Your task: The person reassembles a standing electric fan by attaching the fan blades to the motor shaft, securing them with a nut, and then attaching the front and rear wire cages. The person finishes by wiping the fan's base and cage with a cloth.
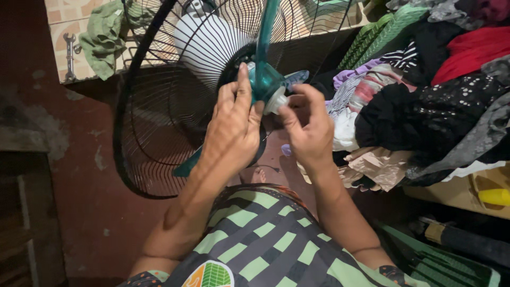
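A teal fan blade point(264, 69) is held at its hub, in front of the black wire guard point(139, 114) and the white motor housing point(210, 40) of a fan. The left hand point(232, 127) is wrapped around the hub from the near side, fingers closed against the teal plastic. The right hand point(305, 125) is pinched, thumb and fingertips together, on the small translucent white cap point(277, 100) at the hub's centre.

One blade is seen rising almost straight up toward the top edge of the view, and another tip shows low and left, behind the left wrist. The hub's axis, with the cap on its end, is pointed out of the guard, toward the right and slightly toward the person.

The blade is judged to be light, thin plastic: stiff at the hub, springy and easily cracked at the tips, so the hub is the sound place for a hold. The cap is judged small and smooth, and likely to slip between the fingertips.

A heap of clothes point(425, 90) is piled at the right, and a wrench point(69, 56) lies on the tiled ledge beside a green cloth point(103, 37).
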